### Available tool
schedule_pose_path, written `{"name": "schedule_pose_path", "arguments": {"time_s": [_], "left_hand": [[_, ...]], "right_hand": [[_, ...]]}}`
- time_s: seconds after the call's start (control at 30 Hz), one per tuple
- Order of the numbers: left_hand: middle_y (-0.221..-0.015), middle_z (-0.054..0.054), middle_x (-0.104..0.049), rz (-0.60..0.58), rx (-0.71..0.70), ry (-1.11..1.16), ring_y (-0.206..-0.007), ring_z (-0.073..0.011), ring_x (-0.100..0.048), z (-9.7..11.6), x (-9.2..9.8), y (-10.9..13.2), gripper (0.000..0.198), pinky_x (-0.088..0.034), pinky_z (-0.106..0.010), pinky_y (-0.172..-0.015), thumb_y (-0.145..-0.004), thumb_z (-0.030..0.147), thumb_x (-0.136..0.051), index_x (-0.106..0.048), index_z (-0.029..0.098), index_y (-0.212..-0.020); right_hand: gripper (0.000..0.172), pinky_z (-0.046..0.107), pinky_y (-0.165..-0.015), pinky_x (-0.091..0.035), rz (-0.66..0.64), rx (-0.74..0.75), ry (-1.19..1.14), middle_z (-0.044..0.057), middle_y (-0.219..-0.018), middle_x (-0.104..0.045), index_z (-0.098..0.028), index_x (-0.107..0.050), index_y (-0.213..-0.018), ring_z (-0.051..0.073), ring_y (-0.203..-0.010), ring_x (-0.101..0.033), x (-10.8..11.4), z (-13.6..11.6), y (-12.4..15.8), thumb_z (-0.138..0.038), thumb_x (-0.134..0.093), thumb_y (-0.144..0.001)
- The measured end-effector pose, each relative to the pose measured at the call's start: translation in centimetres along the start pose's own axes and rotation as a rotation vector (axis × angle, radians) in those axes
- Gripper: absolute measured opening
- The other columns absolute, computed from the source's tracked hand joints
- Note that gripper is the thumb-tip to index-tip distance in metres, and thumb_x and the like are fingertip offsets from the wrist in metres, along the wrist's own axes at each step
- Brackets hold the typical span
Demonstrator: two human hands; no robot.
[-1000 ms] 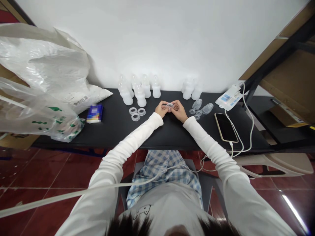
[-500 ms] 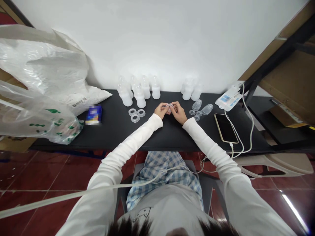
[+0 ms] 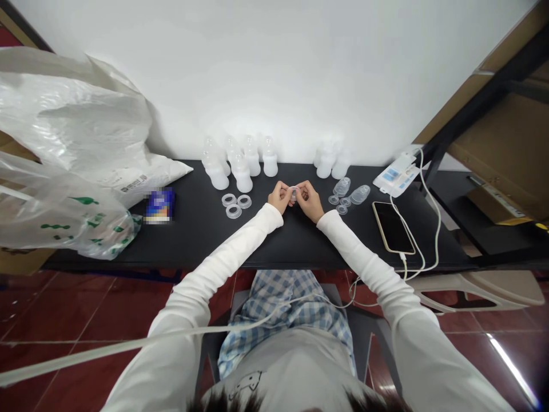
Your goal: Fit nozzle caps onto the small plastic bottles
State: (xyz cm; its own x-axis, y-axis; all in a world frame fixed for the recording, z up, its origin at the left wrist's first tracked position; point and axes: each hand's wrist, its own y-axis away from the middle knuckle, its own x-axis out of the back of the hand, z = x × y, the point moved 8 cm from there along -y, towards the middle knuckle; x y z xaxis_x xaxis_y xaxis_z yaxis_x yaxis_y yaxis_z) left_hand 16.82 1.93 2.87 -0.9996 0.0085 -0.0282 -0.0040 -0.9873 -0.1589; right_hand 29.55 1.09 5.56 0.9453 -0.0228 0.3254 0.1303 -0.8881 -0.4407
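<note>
Between the fingertips of both hands is a translucent white bottle collar ring [image 3: 294,189], held just above the black table; the fingers cover much of it, and I cannot tell whether a teat sits in it. My left hand [image 3: 279,196] pinches the ring on its left side. Closed on its right side is my right hand [image 3: 310,201]. Left of the hands lie three loose collar rings [image 3: 233,211]. To the right are two clear bottle caps [image 3: 359,195] and several small clear teats [image 3: 341,209]. Several capped baby bottles [image 3: 243,176] stand behind the loose rings.
Against the wall, more white bottles [image 3: 325,166] stand without clear caps. A phone [image 3: 392,227] with a white cable lies at the right, below a white power strip [image 3: 397,174]. Plastic bags [image 3: 77,131] and a blue packet [image 3: 160,205] occupy the left end.
The ring has tilted a little between the fingers and shows less of its arc. Both hands keep hold of it in nearly the same place. The whole view has shifted slightly.
</note>
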Motion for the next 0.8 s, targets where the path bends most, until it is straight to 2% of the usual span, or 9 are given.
{"name": "schedule_pose_path", "arguments": {"time_s": [0.13, 0.27, 0.5, 0.67, 0.8], "left_hand": [[-0.066, 0.004, -0.067, 0.003, 0.044, 0.113, -0.056, -0.0105, -0.066, -0.9, -0.1, -0.4, 0.034, -0.056, -0.024, -0.061, -0.077, 0.040, -0.077, -0.051, 0.021, -0.086], [-0.071, 0.002, -0.069, -0.034, 0.050, 0.169, -0.064, -0.0123, -0.069, -1.1, -0.4, -0.6, 0.038, -0.058, -0.027, -0.070, -0.071, 0.035, -0.083, -0.051, 0.020, -0.087], [-0.063, 0.005, -0.066, 0.021, 0.013, 0.119, -0.054, -0.0094, -0.065, -1.0, 0.1, -0.4, 0.037, -0.055, -0.022, -0.058, -0.068, 0.033, -0.084, -0.051, 0.019, -0.080], [-0.059, 0.006, -0.065, 0.019, 0.024, 0.086, -0.050, -0.0094, -0.064, -1.3, 0.0, -0.4, 0.034, -0.054, -0.021, -0.053, -0.069, 0.029, -0.081, -0.051, 0.019, -0.079], [-0.060, 0.006, -0.066, -0.005, 0.053, 0.096, -0.051, -0.0098, -0.065, -1.7, -0.1, -0.8, 0.035, -0.055, -0.021, -0.055, -0.069, 0.029, -0.082, -0.050, 0.019, -0.081]], "right_hand": [[0.038, 0.027, -0.061, -0.043, -0.022, 0.021, 0.043, -0.002, -0.070, -0.055, -0.023, -0.052, -0.097, 0.012, -0.061, -0.049, 0.2, 0.0, -0.2, -0.060, -0.051, -0.090], [0.039, 0.027, -0.061, -0.044, -0.034, 0.026, 0.001, -0.002, -0.073, -0.056, -0.022, -0.054, -0.101, 0.012, -0.062, -0.051, 0.6, 0.4, -0.3, -0.059, -0.055, -0.088], [0.038, 0.026, -0.056, -0.040, -0.024, -0.016, -0.128, -0.003, -0.069, -0.055, -0.022, -0.052, -0.090, 0.010, -0.058, -0.050, 0.0, 0.9, -0.2, -0.058, -0.062, -0.083], [0.035, 0.025, -0.054, -0.038, 0.027, -0.049, -0.100, -0.006, -0.063, -0.051, -0.023, -0.050, -0.085, 0.010, -0.055, -0.047, -0.1, 1.2, -0.1, -0.056, -0.063, -0.082], [0.033, 0.025, -0.056, -0.039, -0.004, -0.052, -0.048, -0.006, -0.065, -0.050, -0.023, -0.050, -0.089, 0.010, -0.055, -0.046, 0.0, 1.2, -0.2, -0.054, -0.060, -0.085]]}}
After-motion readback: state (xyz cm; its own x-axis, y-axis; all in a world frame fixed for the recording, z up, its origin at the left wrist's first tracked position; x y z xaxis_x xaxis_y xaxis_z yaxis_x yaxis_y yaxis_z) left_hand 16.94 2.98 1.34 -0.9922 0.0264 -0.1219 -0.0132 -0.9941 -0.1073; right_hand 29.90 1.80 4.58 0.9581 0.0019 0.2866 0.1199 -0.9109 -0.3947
